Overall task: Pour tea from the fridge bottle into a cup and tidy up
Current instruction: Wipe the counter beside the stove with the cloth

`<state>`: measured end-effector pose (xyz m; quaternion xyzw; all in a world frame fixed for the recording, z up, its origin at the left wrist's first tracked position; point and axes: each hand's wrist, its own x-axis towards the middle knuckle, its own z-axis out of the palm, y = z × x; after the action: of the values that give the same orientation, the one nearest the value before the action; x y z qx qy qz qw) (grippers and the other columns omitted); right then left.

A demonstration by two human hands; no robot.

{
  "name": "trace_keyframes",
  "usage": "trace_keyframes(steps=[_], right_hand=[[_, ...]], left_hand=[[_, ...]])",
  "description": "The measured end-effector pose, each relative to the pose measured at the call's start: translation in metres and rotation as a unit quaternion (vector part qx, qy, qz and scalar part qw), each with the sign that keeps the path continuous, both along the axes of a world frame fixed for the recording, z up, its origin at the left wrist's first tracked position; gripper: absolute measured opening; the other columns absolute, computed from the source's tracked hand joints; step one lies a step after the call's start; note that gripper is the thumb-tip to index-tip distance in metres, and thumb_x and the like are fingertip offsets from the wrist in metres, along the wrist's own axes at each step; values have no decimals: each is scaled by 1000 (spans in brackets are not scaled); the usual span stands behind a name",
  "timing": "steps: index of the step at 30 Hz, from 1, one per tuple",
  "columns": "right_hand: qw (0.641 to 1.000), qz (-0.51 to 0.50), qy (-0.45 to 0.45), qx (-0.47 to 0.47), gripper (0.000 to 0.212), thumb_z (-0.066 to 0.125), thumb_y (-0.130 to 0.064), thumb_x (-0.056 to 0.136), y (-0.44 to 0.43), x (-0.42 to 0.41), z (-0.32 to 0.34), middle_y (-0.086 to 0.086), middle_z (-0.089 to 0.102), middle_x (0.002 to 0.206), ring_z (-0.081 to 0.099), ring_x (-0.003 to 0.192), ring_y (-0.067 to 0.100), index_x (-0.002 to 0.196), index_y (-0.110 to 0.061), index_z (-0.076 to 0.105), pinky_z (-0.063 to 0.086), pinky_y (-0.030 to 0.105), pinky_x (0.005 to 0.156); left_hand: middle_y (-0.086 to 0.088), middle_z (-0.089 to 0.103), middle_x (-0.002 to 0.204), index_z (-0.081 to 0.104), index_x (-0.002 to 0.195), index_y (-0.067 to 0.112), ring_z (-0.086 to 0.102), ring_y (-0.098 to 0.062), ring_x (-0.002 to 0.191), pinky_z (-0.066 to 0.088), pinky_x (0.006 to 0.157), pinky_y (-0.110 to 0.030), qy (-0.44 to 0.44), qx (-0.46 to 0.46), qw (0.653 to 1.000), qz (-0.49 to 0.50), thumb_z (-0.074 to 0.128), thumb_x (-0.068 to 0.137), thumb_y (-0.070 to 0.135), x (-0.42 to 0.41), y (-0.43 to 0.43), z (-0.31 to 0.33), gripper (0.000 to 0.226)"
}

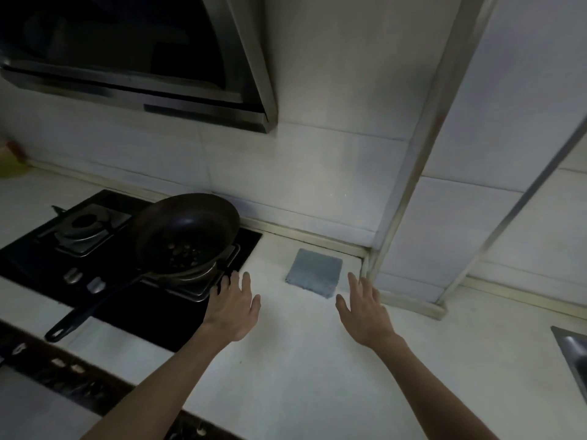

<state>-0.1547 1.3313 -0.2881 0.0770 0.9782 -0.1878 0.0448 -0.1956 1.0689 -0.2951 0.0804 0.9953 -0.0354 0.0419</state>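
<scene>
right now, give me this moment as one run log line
left hand: open, beside black frying pan | right hand: open, near grey square cloth | both over white counter | held: nothing

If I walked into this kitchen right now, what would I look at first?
Two bare hands stand out first: the left hand and the right hand reach forward with fingers spread above the white counter, holding nothing. To their left, a dark frying pan sits on the black stove, its long handle pointing back toward the person. A grey cloth lies between the hands, farther back near the wall.
</scene>
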Motion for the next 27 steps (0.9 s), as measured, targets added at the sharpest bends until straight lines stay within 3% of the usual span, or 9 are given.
trace_keyframes(steps=[6, 10, 19, 24, 27], right_hand=[[1000, 5, -24, -8, 65, 31, -47, 101, 0, -40, -24, 14, 15, 159, 16, 146, 36, 154, -18, 9, 28, 52, 114], [1000, 18, -18, -5, 63, 33, -47, 101, -6, -63, -38, 16, 22, 156, 27, 140, 38, 152, -17, 13, 31, 51, 112], [998, 38, -50, -4, 65, 40, -45, 100, -18, -93, -80, 15, 22, 154, 30, 137, 36, 152, -17, 14, 40, 52, 106], [995, 47, -91, -5, 66, 39, -46, 100, -28, -105, -111, 14, 13, 160, 16, 146, 35, 153, -17, 12, 33, 52, 112], [996, 59, -57, 22, 67, 42, -43, 99, -27, -123, -126, 16, 16, 159, 13, 147, 35, 153, -13, 15, 25, 51, 117]], left_hand=[[-19, 31, 151, 20, 151, 6, 36, -36, 135, 36, 107, -47, -23, 1, 1000, -8, 28, 100, 43, -40, 10, -17, 62], [-20, 33, 148, 22, 149, 6, 38, -37, 132, 39, 105, -48, -39, 13, 999, -10, 29, 100, 42, -63, 13, -35, 62], [-20, 21, 156, 13, 154, 11, 30, -39, 139, 38, 107, -50, -95, 26, 995, -18, 29, 100, 39, -92, 6, -92, 62], [-14, 6, 163, 1, 156, 15, 10, -33, 149, 25, 118, -46, -88, 43, 994, -39, 28, 99, 34, -98, -1, -126, 66], [-8, -5, 164, 0, 156, 15, -3, -26, 151, 12, 123, -45, -86, 86, 992, -36, 24, 100, 36, -97, -6, -150, 64]])
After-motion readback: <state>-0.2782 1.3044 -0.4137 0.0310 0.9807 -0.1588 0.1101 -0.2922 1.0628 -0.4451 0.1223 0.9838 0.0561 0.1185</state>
